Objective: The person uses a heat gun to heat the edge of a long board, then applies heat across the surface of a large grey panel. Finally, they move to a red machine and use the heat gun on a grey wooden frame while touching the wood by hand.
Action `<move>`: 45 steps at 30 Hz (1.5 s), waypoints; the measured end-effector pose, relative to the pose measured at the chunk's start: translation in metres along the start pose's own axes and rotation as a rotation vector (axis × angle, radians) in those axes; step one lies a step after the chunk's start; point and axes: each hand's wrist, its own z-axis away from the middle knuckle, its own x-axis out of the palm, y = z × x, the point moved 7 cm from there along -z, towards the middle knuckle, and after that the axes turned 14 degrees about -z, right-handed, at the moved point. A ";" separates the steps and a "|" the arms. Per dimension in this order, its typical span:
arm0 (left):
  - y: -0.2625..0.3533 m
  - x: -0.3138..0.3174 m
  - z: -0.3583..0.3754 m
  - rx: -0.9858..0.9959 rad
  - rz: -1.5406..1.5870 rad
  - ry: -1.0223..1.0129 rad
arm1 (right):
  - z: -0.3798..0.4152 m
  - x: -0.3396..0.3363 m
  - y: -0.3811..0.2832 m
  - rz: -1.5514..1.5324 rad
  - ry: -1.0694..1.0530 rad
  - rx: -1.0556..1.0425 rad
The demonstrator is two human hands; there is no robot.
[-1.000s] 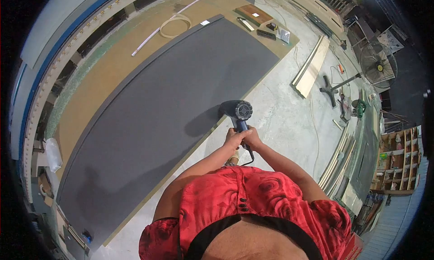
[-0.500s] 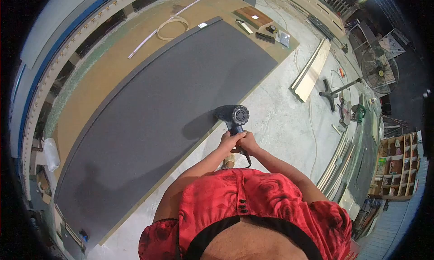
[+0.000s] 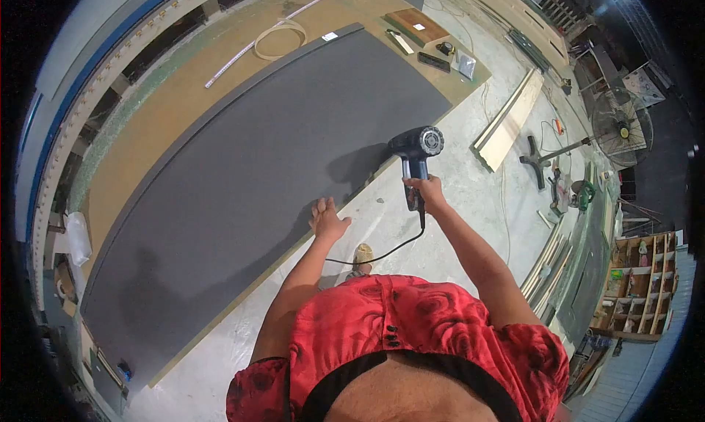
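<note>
My right hand (image 3: 427,191) is wrapped round the handle of a dark heat gun (image 3: 416,144). Its nozzle points left, over the near edge of a large dark grey panel (image 3: 257,158). A black cord hangs from the handle and curves left in front of me. My left hand (image 3: 328,218) rests on the panel's near edge with its fingers spread, holding nothing. The panel lies on a brown table, and a raised strip runs along its curved far edge.
Beyond the panel lie a coil of edging strip (image 3: 280,40), a brown board (image 3: 416,27), a black brush-like block (image 3: 434,62) and a small bag (image 3: 464,64). Pale planks (image 3: 507,121) and a standing fan (image 3: 621,128) are on the right. A compartment shelf (image 3: 640,286) stands lower right.
My left hand has let go of the heat gun and moved left onto the panel's edge. My right hand has carried the heat gun up and to the right.
</note>
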 end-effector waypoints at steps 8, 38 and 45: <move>-0.008 0.017 0.004 -0.069 -0.342 -0.207 | -0.022 -0.015 -0.003 -0.011 0.034 0.016; -0.001 0.029 -0.002 -0.043 -0.570 -0.258 | -0.044 -0.038 0.019 0.148 -0.099 0.110; 0.001 0.027 0.000 -0.057 -0.517 -0.260 | -0.044 -0.040 0.015 0.156 -0.110 0.097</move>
